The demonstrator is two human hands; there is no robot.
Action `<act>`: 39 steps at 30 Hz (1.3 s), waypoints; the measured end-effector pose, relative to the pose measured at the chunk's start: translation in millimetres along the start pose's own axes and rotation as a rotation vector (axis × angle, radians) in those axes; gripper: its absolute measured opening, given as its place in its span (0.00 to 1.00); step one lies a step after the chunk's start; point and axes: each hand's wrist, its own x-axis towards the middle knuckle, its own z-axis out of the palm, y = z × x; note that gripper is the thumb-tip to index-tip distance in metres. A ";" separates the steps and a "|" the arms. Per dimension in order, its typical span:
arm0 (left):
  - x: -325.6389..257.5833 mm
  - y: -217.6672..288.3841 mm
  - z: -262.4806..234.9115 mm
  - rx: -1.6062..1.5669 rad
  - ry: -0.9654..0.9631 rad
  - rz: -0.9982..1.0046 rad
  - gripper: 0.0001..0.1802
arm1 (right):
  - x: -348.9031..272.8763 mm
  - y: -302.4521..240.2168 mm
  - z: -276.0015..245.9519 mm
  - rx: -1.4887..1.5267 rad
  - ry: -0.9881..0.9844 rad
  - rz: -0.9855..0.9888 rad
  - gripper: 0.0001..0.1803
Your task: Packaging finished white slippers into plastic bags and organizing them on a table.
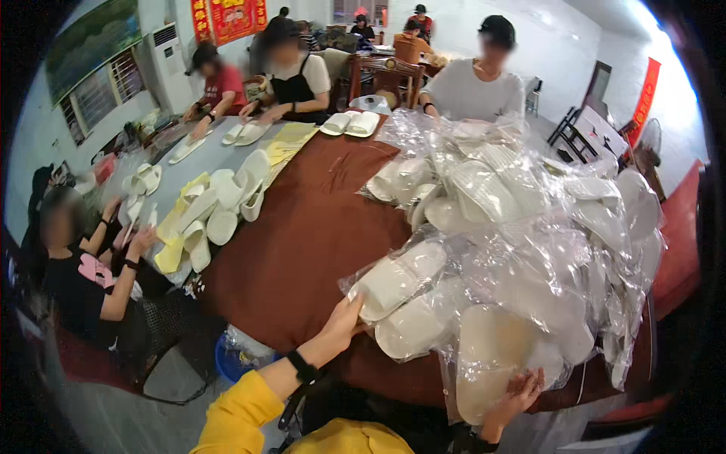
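Your left hand point(344, 318) rests open-fingered on a clear-bagged pair of white slippers point(393, 284) at the brown-clothed desk point(295, 250), your right hand point(518, 393) seemingly gripping another bagged slipper point(491, 356) just above it, so next steady the slippery plastic.

A large table point(302, 250) is covered by a dark red cloth. A heap of white slippers sealed in clear bags point(522, 250) is piled at three o'clock. Loose white slippers point(219, 200) and yellow sheets point(287, 144) are spread at ten o'clock.
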 end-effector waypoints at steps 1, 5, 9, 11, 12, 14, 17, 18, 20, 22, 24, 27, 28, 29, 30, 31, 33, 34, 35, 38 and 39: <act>5.2 10.3 5.5 0.059 0.064 0.071 0.21 | -0.2 -2.0 0.5 0.003 -0.018 0.005 0.19; 34.2 76.0 -17.7 0.216 0.237 0.626 0.17 | -3.4 -5.6 4.7 0.086 0.060 0.045 0.17; 45.8 196.0 -67.3 0.360 0.448 1.008 0.13 | 3.5 8.6 -5.2 0.065 -0.023 -0.014 0.18; 37.6 245.7 -42.3 0.352 0.539 1.086 0.13 | 5.6 7.3 -6.7 0.035 0.023 -0.022 0.18; 36.3 275.1 -59.8 0.498 0.591 1.161 0.13 | 4.6 5.2 -5.6 0.026 0.010 -0.024 0.18; 31.4 320.2 -65.9 0.712 0.631 1.263 0.14 | -0.5 3.8 -0.5 0.017 0.007 -0.022 0.18; 34.6 366.4 -57.3 0.688 0.561 1.553 0.14 | -8.1 1.2 8.1 -0.229 -0.004 -0.289 0.18; 25.7 377.0 -46.0 0.733 0.674 1.557 0.13 | -5.8 -3.1 7.7 -0.138 0.021 -0.191 0.18; 21.7 388.4 -32.3 0.783 0.789 1.565 0.13 | 3.6 -0.9 -1.7 -0.040 0.045 -0.088 0.18; 24.4 392.5 -25.7 0.978 0.491 1.691 0.12 | 8.9 2.6 -12.5 -0.049 -0.017 0.013 0.19; 26.2 394.8 -28.6 1.064 0.559 1.651 0.12 | 2.1 -0.6 -2.7 -0.056 0.016 -0.025 0.19; 32.0 401.0 -26.8 0.892 0.567 1.761 0.13 | 1.1 3.5 -9.4 -0.262 -0.054 -0.252 0.18; 24.8 408.4 -26.5 0.810 0.729 1.780 0.15 | 1.6 3.5 -12.9 -0.457 -0.167 -0.429 0.18; 16.3 415.8 -26.9 0.722 0.891 1.791 0.16 | 2.2 0.6 -17.0 -0.465 -0.164 -0.429 0.18; 7.6 421.8 -26.2 0.721 0.885 1.782 0.16 | 1.8 -10.4 -15.7 -0.328 -0.167 -0.355 0.18; 0.6 427.7 -25.8 0.721 0.815 1.787 0.17 | 0.5 -23.3 -14.0 -0.193 -0.164 -0.283 0.19; -6.1 433.1 -26.2 0.714 0.732 1.787 0.18 | -12.8 -53.8 -6.2 -0.237 -0.245 -0.372 0.20; -7.8 436.3 -25.8 0.772 0.643 1.655 0.17 | -22.7 -67.8 0.4 -0.268 -0.333 -0.455 0.21; -11.2 438.5 -25.4 0.834 0.563 1.526 0.17 | -32.2 -75.4 10.4 -0.268 -0.326 -0.453 0.21; -13.2 427.5 -22.8 0.912 0.590 1.695 0.17 | -57.7 -87.2 46.3 -0.188 -0.348 -0.150 0.23; -17.0 427.4 -22.2 0.903 0.720 1.761 0.17 | -57.9 -86.5 48.2 -0.183 -0.347 -0.153 0.23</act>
